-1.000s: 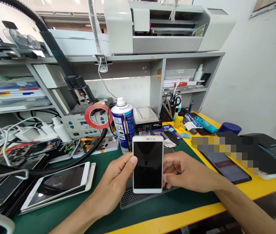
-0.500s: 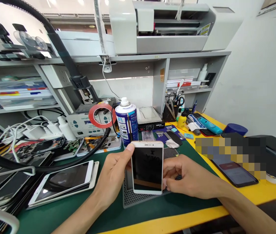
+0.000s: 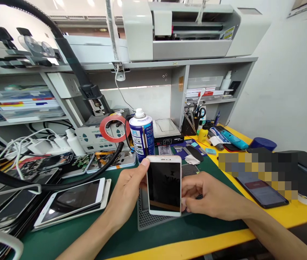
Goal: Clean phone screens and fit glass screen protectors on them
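Head camera view, looking down at a cluttered repair bench. I hold one white phone [image 3: 164, 186] upright between both hands, its dark screen facing me, just above a black mesh mat [image 3: 153, 221] that lies on the green bench top [image 3: 88, 231].

My left hand [image 3: 127, 191] is curled around the phone's left side, the thumb pressed near the top corner and the other fingers hidden behind the phone. My right hand [image 3: 207, 196] is mostly closed, its fingertips pinching the lower right edge. Neither hand holds anything else.

As I judge it, this hold works best with the grip kept on the frame edges and off the glass, both hands sharing the weight, and the phone kept low over the mat so that a slip would be a short one.

Counting what is near: two hands, one phone held, one mesh mat. Just behind the phone stands one blue and white spray can [image 3: 141, 135], and beside it one red ring of tape [image 3: 112, 129]. To my left lie two pale phones stacked [image 3: 72, 200], with more dark ones beyond them that overlap too much to count. To my right, one dark phone [image 3: 261, 191] lies flat on the yellow bench edge [image 3: 196, 245].
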`<action>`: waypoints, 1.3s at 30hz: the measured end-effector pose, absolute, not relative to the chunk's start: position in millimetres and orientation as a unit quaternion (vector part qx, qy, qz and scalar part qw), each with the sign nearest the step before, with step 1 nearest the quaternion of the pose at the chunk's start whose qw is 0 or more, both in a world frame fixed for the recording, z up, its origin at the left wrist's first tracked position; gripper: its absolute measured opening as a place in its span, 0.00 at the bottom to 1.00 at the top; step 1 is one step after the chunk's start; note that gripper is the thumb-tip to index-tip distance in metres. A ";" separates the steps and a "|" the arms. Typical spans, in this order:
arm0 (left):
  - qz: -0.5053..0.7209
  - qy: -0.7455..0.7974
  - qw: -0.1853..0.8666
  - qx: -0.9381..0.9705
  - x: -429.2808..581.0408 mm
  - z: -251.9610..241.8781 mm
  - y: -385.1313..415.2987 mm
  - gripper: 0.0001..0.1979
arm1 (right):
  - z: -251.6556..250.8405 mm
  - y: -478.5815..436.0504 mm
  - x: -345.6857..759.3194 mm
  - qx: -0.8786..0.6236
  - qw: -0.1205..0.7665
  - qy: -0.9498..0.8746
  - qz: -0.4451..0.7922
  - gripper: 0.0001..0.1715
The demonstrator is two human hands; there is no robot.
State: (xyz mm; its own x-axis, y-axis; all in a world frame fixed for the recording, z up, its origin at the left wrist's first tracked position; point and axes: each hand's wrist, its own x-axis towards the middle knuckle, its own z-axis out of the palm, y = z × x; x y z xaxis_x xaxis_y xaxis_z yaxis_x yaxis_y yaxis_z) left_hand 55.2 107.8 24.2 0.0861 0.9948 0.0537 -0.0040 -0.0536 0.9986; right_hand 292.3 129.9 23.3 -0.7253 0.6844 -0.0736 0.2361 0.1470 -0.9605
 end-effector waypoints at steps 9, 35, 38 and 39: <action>0.464 0.445 0.539 0.544 53.9 30.4 106.7 0.29 | 20.4 131.5 293.6 -0.309 0.188 -0.724 0.587 0.08; 0.451 0.444 0.568 0.526 54.5 32.8 109.0 0.28 | 28.0 133.7 292.1 -0.311 0.175 -0.690 0.630 0.09; 0.462 0.406 0.625 0.481 54.8 31.3 109.8 0.21 | 26.7 137.9 295.2 -0.296 0.193 -0.654 0.669 0.10; 0.467 0.389 0.643 0.467 55.3 31.6 109.4 0.18 | 26.3 139.3 296.2 -0.290 0.200 -0.642 0.681 0.11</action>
